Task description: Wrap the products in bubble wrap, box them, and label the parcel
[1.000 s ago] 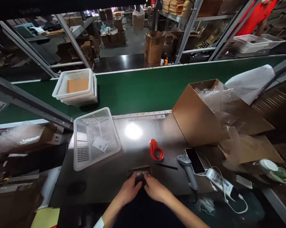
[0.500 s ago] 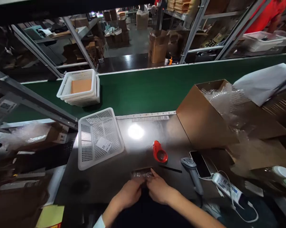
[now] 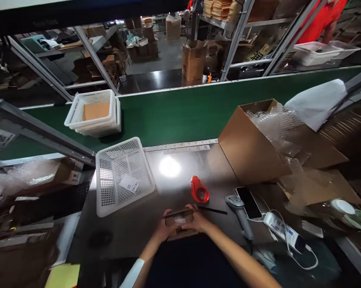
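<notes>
Bench top (image 3: 165, 192) spans mid-frame between white basket (image 3: 146, 176) at left and big carton (image 3: 252, 148) at right, far edge meeting green belt (image 3: 168, 116); small brown package (image 3: 179, 219), glossy patch on it, sits lower centre, left hand (image 3: 163, 231) and right hand (image 3: 200, 222) part-curled, gripping opposite ends.

The left hand (image 3: 163, 231) and the right hand (image 3: 200, 221) partly hid the small brown package (image 3: 179, 217). The label (image 3: 130, 183) inside the white basket (image 3: 122, 165), at left, was too small to be read. At far right, the person in red (image 3: 323, 22) was cut off by the top edge.
</notes>
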`<act>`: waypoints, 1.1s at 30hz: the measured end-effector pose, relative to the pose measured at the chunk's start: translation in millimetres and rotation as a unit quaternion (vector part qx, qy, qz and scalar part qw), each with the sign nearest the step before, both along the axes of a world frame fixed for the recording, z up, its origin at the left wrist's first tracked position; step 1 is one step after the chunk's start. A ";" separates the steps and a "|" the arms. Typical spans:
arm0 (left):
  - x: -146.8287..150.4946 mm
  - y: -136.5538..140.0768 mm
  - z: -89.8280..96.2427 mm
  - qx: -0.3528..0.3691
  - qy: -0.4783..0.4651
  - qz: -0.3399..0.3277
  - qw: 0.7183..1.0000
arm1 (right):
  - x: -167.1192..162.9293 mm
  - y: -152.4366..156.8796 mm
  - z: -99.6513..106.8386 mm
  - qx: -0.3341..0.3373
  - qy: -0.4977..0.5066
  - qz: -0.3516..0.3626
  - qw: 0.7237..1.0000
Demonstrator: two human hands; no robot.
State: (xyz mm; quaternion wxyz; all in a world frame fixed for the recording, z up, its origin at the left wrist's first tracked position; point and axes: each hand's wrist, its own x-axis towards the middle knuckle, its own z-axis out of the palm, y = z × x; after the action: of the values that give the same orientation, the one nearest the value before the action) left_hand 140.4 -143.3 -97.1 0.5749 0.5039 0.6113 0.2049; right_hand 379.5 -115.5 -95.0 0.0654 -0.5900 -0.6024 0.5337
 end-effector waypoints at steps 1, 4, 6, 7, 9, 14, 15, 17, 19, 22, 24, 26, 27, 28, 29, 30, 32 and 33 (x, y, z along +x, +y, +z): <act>2.6 -2.7 0.5 0.008 0.021 0.011 1.000 | -1.1 -2.8 -2.0 0.010 -0.004 -0.003 1.000; -7.8 -16.6 6.0 0.059 0.070 -0.002 0.996 | 14.8 -9.7 -0.7 0.095 0.012 0.041 0.995; -24.9 -25.9 12.7 0.105 0.104 -0.075 0.986 | 34.4 -11.4 7.6 0.168 0.028 0.134 0.976; -33.6 -29.1 16.7 0.121 0.116 -0.130 0.977 | 44.0 -11.1 13.7 0.192 0.030 0.190 0.962; -47.5 -31.6 25.1 0.134 0.140 -0.225 0.955 | 59.0 -7.9 27.5 0.199 0.017 0.286 0.937; -52.9 -26.1 33.9 0.149 0.176 -0.231 0.945 | 62.5 7.3 44.0 0.202 0.005 0.342 0.918; -49.9 -25.1 31.8 0.133 0.157 -0.200 0.958 | 58.4 9.3 41.2 0.211 0.016 0.325 0.922; -41.3 -24.6 23.8 0.092 0.099 -0.112 0.985 | 47.5 9.4 29.7 0.225 0.035 0.271 0.935; -30.8 -25.9 13.8 0.069 0.040 -0.011 0.997 | 34.3 3.8 12.6 0.227 0.044 0.201 0.952; -16.5 -30.0 2.5 0.081 0.004 0.094 0.992 | 16.3 -12.6 -15.2 0.228 0.054 0.080 0.969; -10.7 -31.9 -0.5 0.091 0.002 0.126 0.988 | 10.3 -23.4 -28.4 0.219 0.059 -0.018 0.974; -7.8 -31.2 -0.6 0.099 -0.002 0.142 0.985 | 11.1 -28.5 -32.0 0.202 0.055 -0.125 0.970; -7.2 -29.6 0.0 0.102 -0.006 0.148 0.984 | 13.6 -27.5 -29.3 0.199 0.044 -0.166 0.965; -6.9 -27.2 0.7 0.105 -0.013 0.150 0.983 | 16.6 -23.7 -23.7 0.206 0.025 -0.190 0.960; -6.8 -24.2 1.6 0.107 -0.021 0.148 0.983 | 19.4 -17.1 -15.9 0.221 -0.009 -0.196 0.955; -6.9 -20.8 2.4 0.109 -0.029 0.143 0.983 | 21.2 -7.9 -6.4 0.236 -0.058 -0.187 0.952; -7.5 -14.3 3.9 0.109 -0.042 0.129 0.985 | 19.6 15.9 13.8 0.235 -0.191 -0.140 0.943; -7.9 -11.6 4.3 0.106 -0.048 0.120 0.986 | 16.3 28.8 22.8 0.214 -0.254 -0.107 0.937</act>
State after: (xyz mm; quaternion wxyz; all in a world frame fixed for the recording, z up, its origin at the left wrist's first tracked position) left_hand 132.6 -154.9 -92.8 0.5182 0.4745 0.6139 0.3598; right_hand 395.8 -86.8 -72.2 0.0920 -0.7387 -0.6323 0.2147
